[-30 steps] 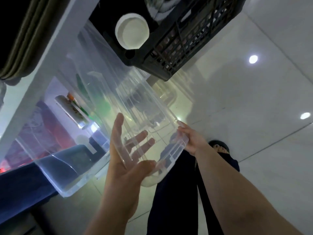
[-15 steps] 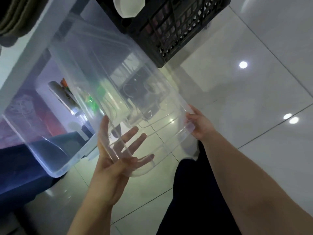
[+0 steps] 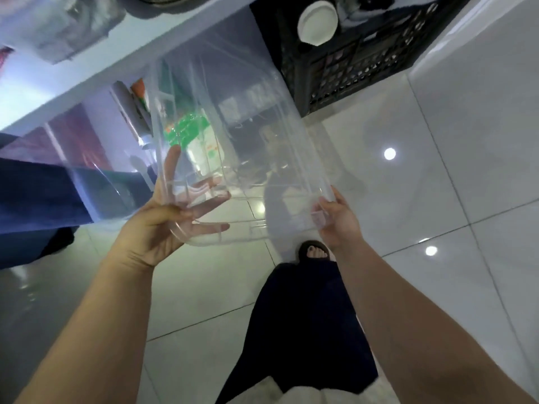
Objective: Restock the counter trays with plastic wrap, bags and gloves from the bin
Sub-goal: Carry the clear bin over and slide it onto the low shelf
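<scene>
I hold a large clear plastic bin (image 3: 248,118) tilted above the floor, its near rim toward me. My left hand (image 3: 172,220) grips the near left corner, fingers spread against the clear wall. My right hand (image 3: 338,220) clasps the near right edge. Through the bin's wall I see a green-and-white packet (image 3: 189,135) and a roll (image 3: 128,112) with an orange label; whether they lie inside or behind the bin I cannot tell.
A white counter edge (image 3: 87,80) runs diagonally at the upper left. A black slatted crate (image 3: 350,62) holding a white round lid (image 3: 318,21) stands at the top. Glossy white floor tiles (image 3: 437,185) lie to the right; my foot (image 3: 316,253) is below the bin.
The bin has shifted to the right and tilted more upright between my hands. Both hands keep their hold on the near rim, and the view has swung so the crate sits further right.
</scene>
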The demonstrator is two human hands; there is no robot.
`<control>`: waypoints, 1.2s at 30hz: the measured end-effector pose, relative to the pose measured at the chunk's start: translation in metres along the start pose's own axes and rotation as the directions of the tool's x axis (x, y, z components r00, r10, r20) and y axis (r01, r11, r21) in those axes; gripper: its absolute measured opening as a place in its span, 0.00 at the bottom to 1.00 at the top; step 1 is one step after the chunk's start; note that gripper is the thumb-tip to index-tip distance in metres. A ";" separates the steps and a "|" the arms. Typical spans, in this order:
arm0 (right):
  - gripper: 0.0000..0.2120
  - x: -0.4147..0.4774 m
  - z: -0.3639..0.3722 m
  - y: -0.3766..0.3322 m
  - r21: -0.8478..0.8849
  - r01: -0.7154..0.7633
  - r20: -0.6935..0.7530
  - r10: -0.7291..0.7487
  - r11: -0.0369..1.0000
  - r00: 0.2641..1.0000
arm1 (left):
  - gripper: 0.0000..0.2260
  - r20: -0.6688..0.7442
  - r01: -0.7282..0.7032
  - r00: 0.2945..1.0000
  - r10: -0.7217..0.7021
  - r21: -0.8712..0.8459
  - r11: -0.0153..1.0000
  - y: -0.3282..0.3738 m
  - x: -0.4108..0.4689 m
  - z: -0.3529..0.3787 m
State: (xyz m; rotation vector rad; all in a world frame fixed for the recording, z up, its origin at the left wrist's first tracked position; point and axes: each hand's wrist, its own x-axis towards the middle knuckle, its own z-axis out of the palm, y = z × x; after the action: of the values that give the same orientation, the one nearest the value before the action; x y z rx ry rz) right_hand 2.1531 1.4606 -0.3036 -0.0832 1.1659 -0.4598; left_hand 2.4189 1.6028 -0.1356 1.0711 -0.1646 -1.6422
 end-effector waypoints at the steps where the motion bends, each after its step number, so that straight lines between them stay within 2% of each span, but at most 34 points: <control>1: 0.26 -0.010 0.002 -0.001 0.011 -0.022 0.006 0.022 1.000 1.000 | 0.46 0.004 0.006 1.000 -0.006 -0.009 1.000 0.004 -0.003 -0.004; 6: 0.27 -0.045 0.014 0.000 0.063 -0.102 0.101 0.095 0.993 0.990 | 0.43 -0.012 0.023 1.000 -0.024 -0.070 0.997 0.014 -0.022 -0.025; 9: 0.26 -0.055 0.017 0.006 0.035 -0.137 0.133 0.131 0.990 0.982 | 0.40 -0.110 -0.002 0.994 -0.007 -0.083 0.997 0.018 -0.035 -0.036; 13: 0.26 -0.062 0.022 0.014 -0.144 -0.183 0.156 0.205 0.973 0.966 | 0.37 -0.383 -0.124 0.918 0.101 -0.036 0.992 0.019 -0.051 -0.047; 16: 0.25 -0.058 0.030 0.018 -0.358 -0.151 0.092 0.196 0.921 0.976 | 0.34 -0.445 -0.132 0.885 0.134 0.035 0.991 0.016 -0.055 -0.054; 19: 0.23 -0.056 0.035 0.023 -0.468 -0.103 0.016 0.125 0.878 0.992 | 0.34 -0.494 -0.111 0.858 0.141 0.091 0.990 0.011 -0.056 -0.062; 22: 0.52 -0.063 0.042 0.028 -0.596 -0.093 -0.010 0.109 0.797 0.994 | 0.35 -0.498 -0.117 0.857 0.135 0.067 0.991 0.002 -0.063 -0.073; 23: 0.50 -0.065 0.042 0.031 -0.586 -0.060 0.014 0.084 0.808 0.996 | 0.35 -0.497 -0.121 0.857 0.133 0.056 0.991 -0.001 -0.068 -0.078; 26: 0.21 -0.077 0.057 0.044 -0.453 0.079 0.059 -0.059 0.888 0.997 | 0.35 -0.520 -0.141 0.846 0.120 -0.001 0.990 -0.012 -0.086 -0.094; 28: 0.20 -0.082 0.070 0.049 -0.490 0.168 0.082 -0.146 0.855 0.986 | 0.34 -0.534 -0.162 0.839 0.107 -0.056 0.985 -0.019 -0.098 -0.106; 32: 0.28 -0.085 0.104 0.049 -0.469 0.251 0.069 -0.248 0.847 0.966 | 0.31 -0.570 -0.166 0.817 0.088 -0.086 0.982 -0.017 -0.113 -0.130; 36: 0.30 -0.077 0.154 0.044 -0.534 0.346 0.142 -0.322 0.771 0.936 | 0.29 -0.638 -0.100 0.748 0.185 0.168 0.981 0.000 -0.115 -0.149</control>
State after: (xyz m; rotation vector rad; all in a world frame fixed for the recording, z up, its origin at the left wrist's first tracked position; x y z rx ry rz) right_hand 2.2808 1.5042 -0.1886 -0.8194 1.2161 -0.4153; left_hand 2.5217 1.7591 -0.1585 1.6280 0.1172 -1.0445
